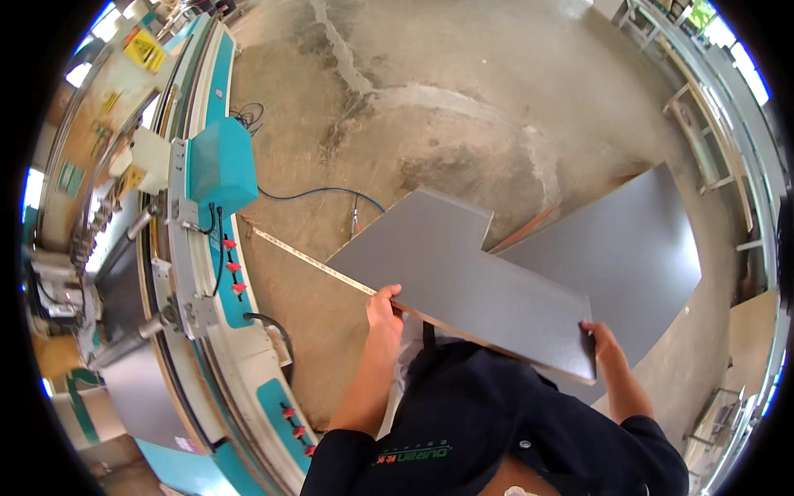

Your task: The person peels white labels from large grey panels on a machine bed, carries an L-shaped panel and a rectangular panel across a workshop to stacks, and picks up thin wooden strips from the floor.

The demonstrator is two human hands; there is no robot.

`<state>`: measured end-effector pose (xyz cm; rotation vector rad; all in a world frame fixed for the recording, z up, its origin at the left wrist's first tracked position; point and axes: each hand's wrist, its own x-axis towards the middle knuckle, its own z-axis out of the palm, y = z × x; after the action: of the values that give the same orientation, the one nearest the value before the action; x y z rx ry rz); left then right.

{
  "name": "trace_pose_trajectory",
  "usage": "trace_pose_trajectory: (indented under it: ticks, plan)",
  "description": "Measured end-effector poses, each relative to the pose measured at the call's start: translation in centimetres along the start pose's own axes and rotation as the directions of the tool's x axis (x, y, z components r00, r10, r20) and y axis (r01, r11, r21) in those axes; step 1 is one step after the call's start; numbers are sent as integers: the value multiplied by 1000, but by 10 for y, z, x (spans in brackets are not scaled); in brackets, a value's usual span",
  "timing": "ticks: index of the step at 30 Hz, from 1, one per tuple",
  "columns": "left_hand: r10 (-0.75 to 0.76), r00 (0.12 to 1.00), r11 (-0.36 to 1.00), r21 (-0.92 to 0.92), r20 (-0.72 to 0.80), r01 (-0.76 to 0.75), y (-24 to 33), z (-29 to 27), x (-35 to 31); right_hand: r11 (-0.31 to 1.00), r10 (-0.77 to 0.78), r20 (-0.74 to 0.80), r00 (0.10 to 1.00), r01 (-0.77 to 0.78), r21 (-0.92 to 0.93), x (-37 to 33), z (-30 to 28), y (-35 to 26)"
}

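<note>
Grey concrete is covering the floor of what is looking like a workshop, with pale streaks, cracks and darker stains running across it. A long machine in white and teal is curving down the left side, carrying a teal box-shaped housing and two short rows of red knobs. A blue cable is trailing over the floor from the machine, and a metal frame rack is standing along the right wall, where daylight is coming in.

Two grey panels are showing. One, a notched grey panel, is being held flat in front of the person's chest, above the floor, with its pale raw edge facing the person. The left hand is closing on the near-left corner, thumb on the top face and fingers curling under the edge. The right hand is gripping the near-right corner, fingers wrapping over the end. The second grey panel is lying on the floor beyond and to the right, partly hidden beneath the held one, with a thin strip of brown wood showing between them.

One yellowish tape strip is stretching from the machine toward the left hand, meeting the panel's near edge. Both forearms are bare below dark sleeves.
</note>
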<state>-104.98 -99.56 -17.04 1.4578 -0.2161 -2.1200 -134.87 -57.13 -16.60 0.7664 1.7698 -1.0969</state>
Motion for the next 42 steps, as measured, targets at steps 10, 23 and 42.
trace_pose_trajectory:
  ticks: [10,23,42]
  plan:
    - [44,999,996,81,-27,-41,110,141,101,946,-61,421,905,-82,314,-42,145,-231]
    - [30,994,994,105,-101,-20,119,434,302,933,-92,450,888,-80,351,124,177,-570]
    - [-421,853,403,906,308,-129,40,1082,644,762,-418,-545,727,608,225,259,135,-998]
